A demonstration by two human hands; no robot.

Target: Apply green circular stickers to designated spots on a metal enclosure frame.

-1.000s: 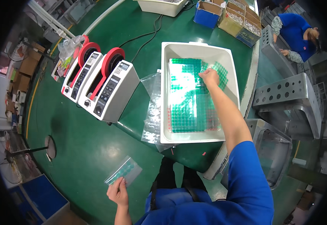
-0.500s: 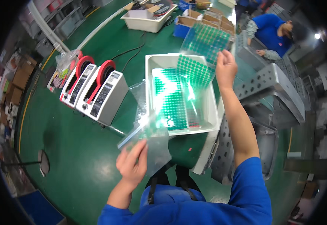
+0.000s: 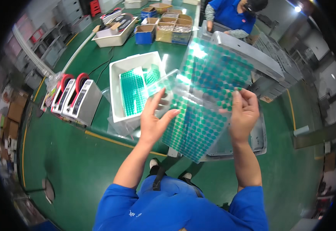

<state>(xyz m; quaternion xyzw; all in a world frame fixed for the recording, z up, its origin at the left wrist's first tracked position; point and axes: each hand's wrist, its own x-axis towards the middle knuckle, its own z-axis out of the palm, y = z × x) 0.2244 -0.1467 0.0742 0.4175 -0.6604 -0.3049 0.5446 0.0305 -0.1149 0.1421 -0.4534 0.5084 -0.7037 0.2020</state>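
Note:
Clear sheets covered in rows of round green stickers (image 3: 197,129) hang in front of me, some seemingly inside clear plastic. At their right edge my right hand (image 3: 245,115) pinches a corner between thumb and fingers. By the left edge is my left hand (image 3: 152,121), thumb and fingers apart, close to or touching the plastic; whether it touches is hard to tell. Clear film (image 3: 166,81) shows just beyond its fingertips. More green sticker sheets (image 3: 133,92) lie in a white bin (image 3: 116,79) on the green table, left of my hands.
Two white tape dispensers (image 3: 85,98) with red reels stand at the left of the table. Farther back are a white tub (image 3: 114,38) and divided cardboard boxes (image 3: 173,30). Grey metal housings (image 3: 249,54) sit at right, near a co-worker in blue (image 3: 231,17).
The sticker sheets have come nearer and over to the right of the bin. My left hand has risen toward them, its fingers spreading. My view has shifted right.

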